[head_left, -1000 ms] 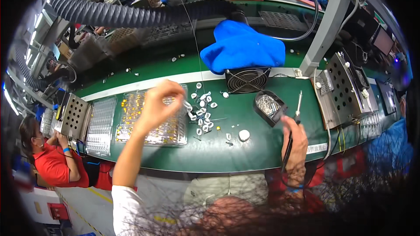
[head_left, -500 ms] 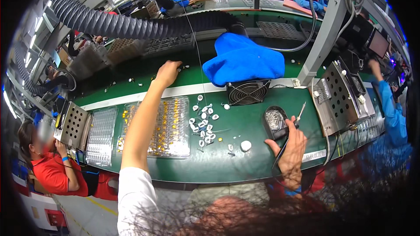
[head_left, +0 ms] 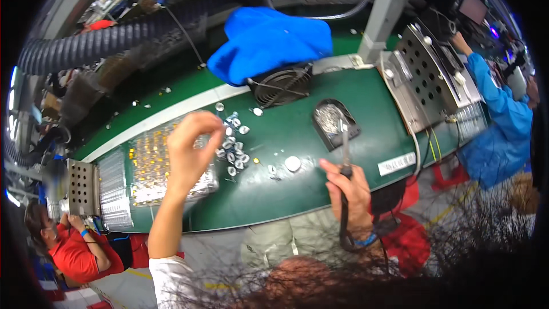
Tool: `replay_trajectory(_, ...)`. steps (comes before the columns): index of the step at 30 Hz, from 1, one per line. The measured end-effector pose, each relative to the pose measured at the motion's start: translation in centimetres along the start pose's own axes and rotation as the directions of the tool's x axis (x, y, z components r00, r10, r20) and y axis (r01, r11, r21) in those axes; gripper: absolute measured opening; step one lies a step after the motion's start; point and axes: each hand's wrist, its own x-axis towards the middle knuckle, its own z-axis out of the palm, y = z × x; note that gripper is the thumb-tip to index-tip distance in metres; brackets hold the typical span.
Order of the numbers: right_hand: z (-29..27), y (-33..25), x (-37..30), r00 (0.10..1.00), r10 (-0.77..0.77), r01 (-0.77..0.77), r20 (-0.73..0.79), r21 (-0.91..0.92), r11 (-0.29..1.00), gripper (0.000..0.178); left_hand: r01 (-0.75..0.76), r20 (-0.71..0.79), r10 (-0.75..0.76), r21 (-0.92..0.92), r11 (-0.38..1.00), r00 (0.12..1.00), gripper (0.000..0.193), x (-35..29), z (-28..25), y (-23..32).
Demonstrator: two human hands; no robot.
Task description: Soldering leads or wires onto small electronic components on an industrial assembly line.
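My left hand (head_left: 194, 146) is over the right part of a clear tray (head_left: 211, 186) with small yellow parts. Its thumb and fingers are curled together in a pinch; whatever lies between them is hidden. Close by on the green bench lies a scatter of small white round parts with dark leads (head_left: 231, 151). My right hand (head_left: 350, 197) grips a soldering iron (head_left: 346, 154), its metal shaft pointing up and away and its dark cord hanging below. Just beyond the iron is a black dish (head_left: 350, 133) of shiny metallic material. A white round piece (head_left: 293, 163) rests left of my right hand.
A small black fan (head_left: 280, 87) with a blue cloth (head_left: 269, 43) on top stands behind the parts. Perforated metal boxes (head_left: 426, 71) flank the bench. A grey post (head_left: 380, 28) and ribbed hose (head_left: 97, 46) rise beyond. Co-workers sit at both sides.
My left hand has come back from the far green strip to above the tray, its fingers now curled. My right hand has shifted, and the iron now points more straight ahead. The whole view has turned.
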Motion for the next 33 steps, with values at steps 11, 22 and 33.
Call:
replay_trajectory(11,1.5,-0.3,0.2,0.996,0.036,-0.036,0.077,-0.002,0.999,0.035,-0.311,0.180,0.333,-0.137,0.940,0.926,0.029,-3.3,8.3,3.7)
replay_trajectory(22,2.3,-1.5,0.5,0.944,0.017,0.065,0.330,-0.236,0.970,0.036,-0.540,0.325,0.531,-0.073,0.839,0.782,0.028,-4.6,6.6,2.8)
replay_trajectory(33,2.0,-1.2,0.0,0.954,0.058,-0.028,0.294,-0.107,0.994,0.052,0.190,-0.173,-0.116,0.517,0.834,0.978,0.021,-9.9,-13.8,-4.2)
